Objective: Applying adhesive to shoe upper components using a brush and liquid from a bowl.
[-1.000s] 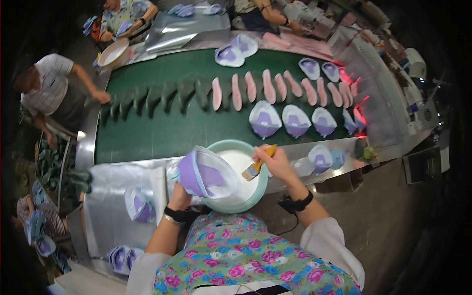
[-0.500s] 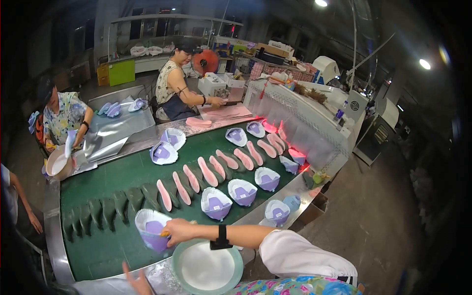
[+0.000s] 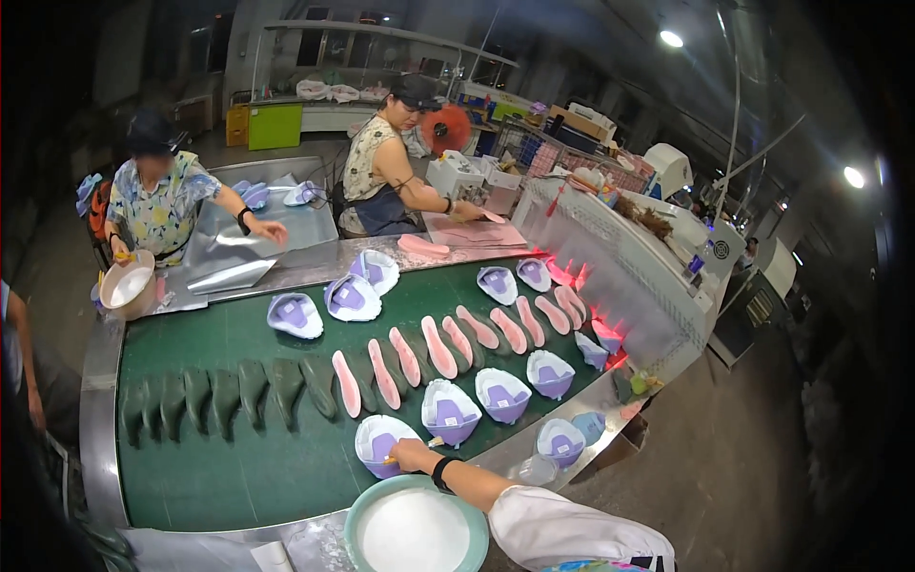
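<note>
My right hand (image 3: 412, 456) is closed around a small yellow-handled brush (image 3: 390, 460), mostly hidden by the fingers. It is at the edge of a lilac and white shoe upper (image 3: 374, 440), which lies on the green conveyor belt (image 3: 229, 481). Whether my fingers also pinch the upper cannot be made out. Just below my wrist stands a pale green basin (image 3: 357, 543) of white liquid. My left hand is out of the picture. More shoe uppers (image 3: 451, 413) sit in a row to the right of my hand.
Dark green shoe lasts (image 3: 253, 393) and pink soles (image 3: 347, 383) line the belt's middle. Across it, one co-worker (image 3: 157, 205) reaches over a metal sheet, and another (image 3: 386, 162) handles pink soles. A machine (image 3: 610, 238) glowing red stands at the belt's right end.
My right hand has moved right, and the upper now lies on the belt near the others. My left hand has left the picture. Another upper has appeared on the far side.
</note>
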`<action>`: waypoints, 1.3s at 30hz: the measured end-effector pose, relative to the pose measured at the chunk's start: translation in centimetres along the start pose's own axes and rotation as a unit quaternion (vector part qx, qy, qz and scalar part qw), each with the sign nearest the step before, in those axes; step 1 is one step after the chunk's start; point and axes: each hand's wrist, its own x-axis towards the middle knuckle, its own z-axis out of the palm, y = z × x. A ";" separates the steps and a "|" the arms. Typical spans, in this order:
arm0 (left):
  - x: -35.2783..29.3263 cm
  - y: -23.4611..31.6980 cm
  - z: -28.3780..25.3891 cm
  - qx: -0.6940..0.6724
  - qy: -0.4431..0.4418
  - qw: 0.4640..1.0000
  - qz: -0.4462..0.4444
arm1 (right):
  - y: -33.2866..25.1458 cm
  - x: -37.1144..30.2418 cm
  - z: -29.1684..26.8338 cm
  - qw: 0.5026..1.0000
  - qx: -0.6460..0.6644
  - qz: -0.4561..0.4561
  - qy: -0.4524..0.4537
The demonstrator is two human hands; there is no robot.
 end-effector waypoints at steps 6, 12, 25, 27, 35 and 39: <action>2.6 5.4 5.7 -0.108 0.003 0.985 0.131 | -1.5 -2.5 -3.0 0.996 0.028 0.020 0.086; 3.7 -0.8 5.4 -0.164 0.024 0.968 0.189 | -8.1 -3.2 -8.2 0.982 0.067 -0.001 0.179; -1.1 -10.3 -8.4 0.096 -0.131 0.906 0.392 | -25.2 -12.4 -8.2 0.959 0.059 -0.222 0.167; 0.2 -8.3 -8.1 0.196 -0.248 0.863 0.393 | -26.0 -12.7 -7.1 0.967 0.053 -0.224 0.108; 4.2 -6.6 -7.8 0.216 -0.197 0.764 0.575 | -26.5 -15.6 -6.7 0.973 0.067 -0.190 0.109; 8.7 -7.8 -2.4 0.073 -0.274 0.834 0.474 | -25.6 -15.7 -5.5 0.963 0.112 -0.180 0.165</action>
